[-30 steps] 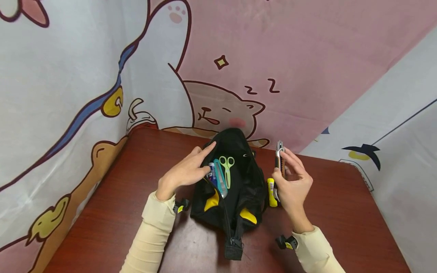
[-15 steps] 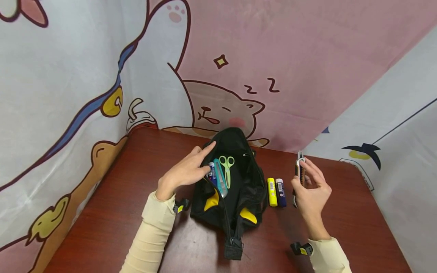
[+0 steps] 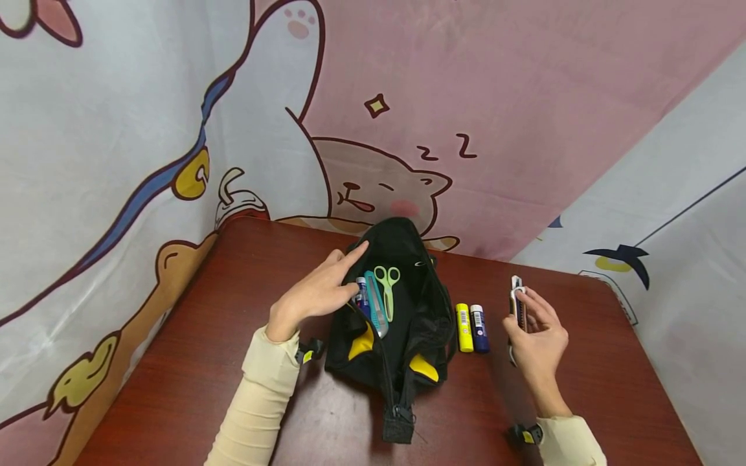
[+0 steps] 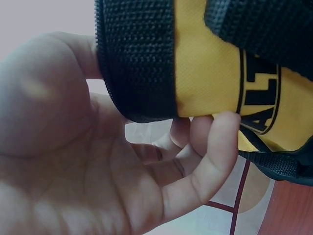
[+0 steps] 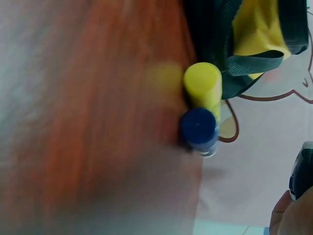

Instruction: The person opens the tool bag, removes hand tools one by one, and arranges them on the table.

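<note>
An unzipped black and yellow tool bag (image 3: 434, 323) lies on the table. My left hand (image 3: 315, 298) grips its left side wall, thumb over the zipper edge; the left wrist view has the fingers against the yellow outer fabric (image 4: 205, 73). My right hand (image 3: 539, 336) pinches a silver and black utility knife (image 3: 513, 304), pointing away from me, right of two glue sticks. Those are a yellow glue stick (image 3: 463, 328) and a dark blue glue stick (image 3: 479, 330), side by side. Inside the bag are green scissors (image 3: 388, 294), a teal utility knife (image 3: 377, 307) and a blue, white-capped tube (image 3: 362, 294).
The reddish-brown table (image 3: 600, 362) meets a cartoon-printed cloth (image 3: 524, 129) along its back and left edges. A strap end (image 3: 399, 427) of the bag points toward me. Both wrists carry black camera mounts.
My right hand has carried the silver and black utility knife rightward past the glue sticks, then lowered it slightly toward me. The dark blue glue stick is now uncovered. My left hand stays put.
</note>
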The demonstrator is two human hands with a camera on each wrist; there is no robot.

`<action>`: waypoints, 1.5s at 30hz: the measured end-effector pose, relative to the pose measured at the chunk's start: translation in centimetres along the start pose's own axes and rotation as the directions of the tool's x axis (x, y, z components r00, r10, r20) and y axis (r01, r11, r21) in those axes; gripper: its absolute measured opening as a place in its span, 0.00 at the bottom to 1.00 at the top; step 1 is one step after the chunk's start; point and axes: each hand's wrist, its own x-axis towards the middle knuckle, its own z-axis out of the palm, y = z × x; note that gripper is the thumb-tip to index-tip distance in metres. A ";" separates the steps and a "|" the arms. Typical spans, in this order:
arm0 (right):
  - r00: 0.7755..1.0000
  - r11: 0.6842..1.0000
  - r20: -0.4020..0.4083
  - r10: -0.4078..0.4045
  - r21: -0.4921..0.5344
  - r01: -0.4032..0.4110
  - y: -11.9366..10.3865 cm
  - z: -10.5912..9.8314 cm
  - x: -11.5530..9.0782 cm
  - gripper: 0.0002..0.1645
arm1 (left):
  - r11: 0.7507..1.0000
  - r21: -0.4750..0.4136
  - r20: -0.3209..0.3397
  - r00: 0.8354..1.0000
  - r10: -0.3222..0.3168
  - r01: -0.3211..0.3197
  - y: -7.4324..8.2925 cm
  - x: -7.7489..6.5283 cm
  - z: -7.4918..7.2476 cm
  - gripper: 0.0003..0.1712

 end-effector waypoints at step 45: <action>0.905 0.832 0.388 0.176 -0.550 0.073 4.5 -1.0 -0.1 0.29 | 1.000 -0.002 -0.001 1.000 0.001 -0.001 0.0 -0.1 -0.1 0.48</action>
